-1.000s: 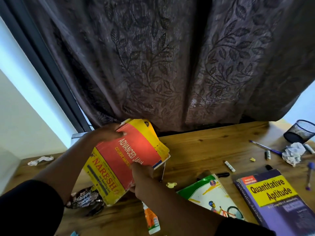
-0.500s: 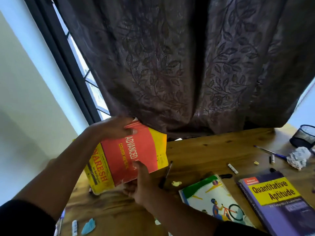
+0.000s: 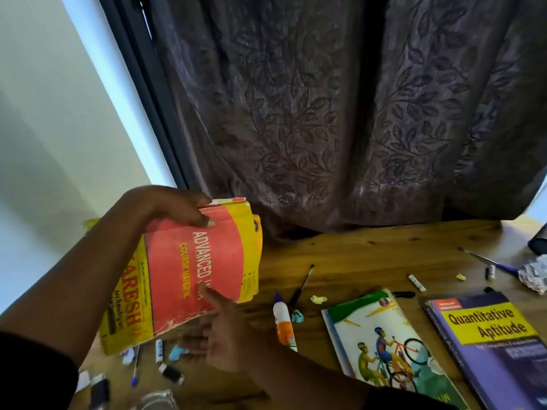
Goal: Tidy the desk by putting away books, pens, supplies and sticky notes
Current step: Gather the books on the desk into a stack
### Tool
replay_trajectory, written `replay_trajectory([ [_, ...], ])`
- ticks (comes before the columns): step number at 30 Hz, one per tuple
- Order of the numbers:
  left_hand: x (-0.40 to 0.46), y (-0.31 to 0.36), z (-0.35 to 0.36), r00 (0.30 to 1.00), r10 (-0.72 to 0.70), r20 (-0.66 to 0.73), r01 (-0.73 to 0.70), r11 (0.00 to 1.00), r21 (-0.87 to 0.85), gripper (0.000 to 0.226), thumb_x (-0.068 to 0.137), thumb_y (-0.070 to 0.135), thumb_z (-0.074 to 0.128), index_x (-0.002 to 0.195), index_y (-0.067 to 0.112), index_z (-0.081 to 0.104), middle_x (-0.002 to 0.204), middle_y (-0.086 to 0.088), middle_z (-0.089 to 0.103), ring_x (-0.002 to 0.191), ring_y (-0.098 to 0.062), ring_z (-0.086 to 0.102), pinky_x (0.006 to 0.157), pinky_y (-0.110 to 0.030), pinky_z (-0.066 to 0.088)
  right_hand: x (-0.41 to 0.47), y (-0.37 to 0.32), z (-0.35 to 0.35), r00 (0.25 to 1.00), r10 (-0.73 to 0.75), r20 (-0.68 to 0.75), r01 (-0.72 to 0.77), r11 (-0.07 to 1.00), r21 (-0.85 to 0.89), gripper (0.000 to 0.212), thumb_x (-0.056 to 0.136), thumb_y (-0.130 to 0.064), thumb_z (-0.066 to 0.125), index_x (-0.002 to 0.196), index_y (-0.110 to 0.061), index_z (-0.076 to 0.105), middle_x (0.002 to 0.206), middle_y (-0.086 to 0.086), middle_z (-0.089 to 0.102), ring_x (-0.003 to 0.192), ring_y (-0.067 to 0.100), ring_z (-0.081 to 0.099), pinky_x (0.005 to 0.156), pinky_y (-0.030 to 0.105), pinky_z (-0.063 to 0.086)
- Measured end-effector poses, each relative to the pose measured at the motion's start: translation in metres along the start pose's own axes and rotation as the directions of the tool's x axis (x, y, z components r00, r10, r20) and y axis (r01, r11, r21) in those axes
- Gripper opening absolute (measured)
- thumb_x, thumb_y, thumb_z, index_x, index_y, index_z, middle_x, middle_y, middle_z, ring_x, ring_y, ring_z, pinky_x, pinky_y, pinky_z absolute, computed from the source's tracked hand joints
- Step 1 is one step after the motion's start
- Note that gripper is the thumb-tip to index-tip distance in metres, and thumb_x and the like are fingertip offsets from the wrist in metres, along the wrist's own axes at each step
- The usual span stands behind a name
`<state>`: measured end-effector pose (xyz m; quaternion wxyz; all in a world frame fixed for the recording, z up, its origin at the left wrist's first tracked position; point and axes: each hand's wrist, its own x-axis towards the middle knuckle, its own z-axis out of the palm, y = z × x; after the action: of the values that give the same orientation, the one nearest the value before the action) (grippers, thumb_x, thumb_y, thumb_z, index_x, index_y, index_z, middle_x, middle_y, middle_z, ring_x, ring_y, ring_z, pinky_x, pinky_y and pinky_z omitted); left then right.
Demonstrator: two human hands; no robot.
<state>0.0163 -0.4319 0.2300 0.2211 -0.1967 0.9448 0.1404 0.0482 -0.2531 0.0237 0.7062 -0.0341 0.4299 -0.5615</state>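
My left hand (image 3: 174,207) curls over the top edge of the red and yellow book (image 3: 195,270), fingers on the cover, holding it tilted above the wooden desk (image 3: 370,255). My right hand (image 3: 228,332) grips its lower edge, thumb on the cover. Right of it lie a glue bottle (image 3: 283,321), a black pen (image 3: 302,287), a book with cyclists on it (image 3: 381,341) and the purple Quantitative Aptitude book (image 3: 491,347). A blue pen (image 3: 488,259) and crumpled paper (image 3: 535,275) sit far right.
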Motion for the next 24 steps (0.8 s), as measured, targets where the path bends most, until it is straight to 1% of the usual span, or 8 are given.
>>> replay_trajectory([
  [3, -0.029, -0.007, -0.007, 0.999, 0.038, 0.036, -0.033, 0.989, -0.143, 0.052, 0.079, 0.061, 0.074, 0.109, 0.019, 0.067, 0.110, -0.003, 0.075, 0.097, -0.017, 0.074, 0.085, -0.033, 0.060, -0.007, 0.013, 0.000, 0.971, 0.095, 0.221, -0.083, 0.994, -0.066, 0.104, 0.062, -0.088, 0.071, 0.132, -0.011, 0.061, 0.126, 0.012, 0.062, 0.121, 0.030, 0.057, 0.118, 0.050, 0.034],
  [5, -0.047, -0.011, -0.009, 0.998, 0.066, 0.009, -0.061, 0.961, -0.270, 0.069, 0.069, 0.072, 0.077, 0.110, 0.017, 0.069, 0.107, -0.002, 0.077, 0.098, -0.022, 0.075, 0.087, -0.042, 0.060, -0.009, 0.018, 0.001, 0.944, 0.100, 0.313, -0.075, 0.993, -0.093, 0.097, 0.069, -0.090, 0.062, 0.135, -0.020, 0.058, 0.129, 0.010, 0.061, 0.126, 0.028, 0.055, 0.120, 0.051, 0.028],
  [9, -0.070, -0.009, -0.006, 0.985, 0.147, -0.089, -0.172, 0.804, -0.569, 0.032, 0.095, 0.026, 0.063, 0.120, 0.007, 0.066, 0.113, -0.015, 0.075, 0.102, -0.037, 0.073, 0.087, -0.045, 0.061, -0.006, 0.017, -0.003, 0.929, -0.021, 0.369, 0.035, 0.999, -0.030, 0.091, 0.079, -0.082, 0.062, 0.147, -0.022, 0.052, 0.142, 0.005, 0.057, 0.134, 0.026, 0.050, 0.120, 0.051, 0.021],
  [11, -0.071, -0.008, 0.002, 0.976, 0.148, -0.157, -0.216, 0.705, -0.676, 0.031, 0.098, 0.018, 0.056, 0.125, 0.008, 0.064, 0.116, -0.016, 0.074, 0.100, -0.034, 0.073, 0.082, -0.040, 0.062, -0.008, 0.005, -0.013, 0.925, -0.187, 0.332, 0.174, 0.982, 0.069, 0.085, 0.083, -0.068, 0.071, 0.150, -0.020, 0.050, 0.152, 0.009, 0.052, 0.145, 0.036, 0.041, 0.124, 0.058, 0.020],
  [15, -0.054, 0.004, 0.024, 0.940, 0.093, -0.329, -0.330, 0.496, -0.803, 0.034, 0.096, 0.023, 0.059, 0.127, 0.010, 0.064, 0.120, -0.018, 0.072, 0.097, -0.029, 0.073, 0.080, -0.038, 0.062, -0.026, -0.030, -0.047, 0.894, -0.433, 0.115, 0.418, 0.899, 0.133, 0.089, 0.073, -0.051, 0.089, 0.148, -0.021, 0.049, 0.143, 0.010, 0.061, 0.135, 0.037, 0.055, 0.114, 0.065, 0.037],
  [18, -0.030, 0.020, 0.037, 0.894, 0.049, -0.445, -0.419, 0.439, -0.795, 0.045, 0.091, 0.040, 0.072, 0.127, 0.015, 0.064, 0.121, -0.015, 0.072, 0.101, -0.030, 0.073, 0.078, -0.038, 0.062, -0.043, -0.056, -0.078, 0.813, -0.582, -0.001, 0.581, 0.812, 0.049, 0.072, 0.085, -0.041, 0.083, 0.146, -0.022, 0.051, 0.142, 0.011, 0.062, 0.132, 0.036, 0.057, 0.106, 0.068, 0.044],
  [21, -0.008, 0.047, 0.048, 0.835, 0.037, -0.549, -0.508, 0.435, -0.743, 0.040, 0.097, 0.029, 0.059, 0.136, 0.018, 0.057, 0.122, -0.011, 0.072, 0.107, -0.033, 0.072, 0.079, -0.040, 0.063, -0.074, -0.083, -0.105, 0.717, -0.691, -0.095, 0.692, 0.721, -0.027, 0.055, 0.091, -0.025, 0.077, 0.141, -0.016, 0.056, 0.137, 0.014, 0.065, 0.128, 0.035, 0.061, 0.106, 0.062, 0.047],
  [24, 0.011, 0.081, 0.059, 0.779, 0.002, -0.627, -0.576, 0.397, -0.714, 0.038, 0.103, 0.026, 0.053, 0.141, 0.021, 0.052, 0.126, -0.011, 0.070, 0.109, -0.032, 0.071, 0.081, -0.042, 0.063, -0.110, -0.104, -0.132, 0.645, -0.750, -0.150, 0.727, 0.662, -0.185, 0.051, 0.089, -0.026, 0.077, 0.137, -0.018, 0.059, 0.130, 0.007, 0.070, 0.123, 0.028, 0.065, 0.101, 0.053, 0.053],
])
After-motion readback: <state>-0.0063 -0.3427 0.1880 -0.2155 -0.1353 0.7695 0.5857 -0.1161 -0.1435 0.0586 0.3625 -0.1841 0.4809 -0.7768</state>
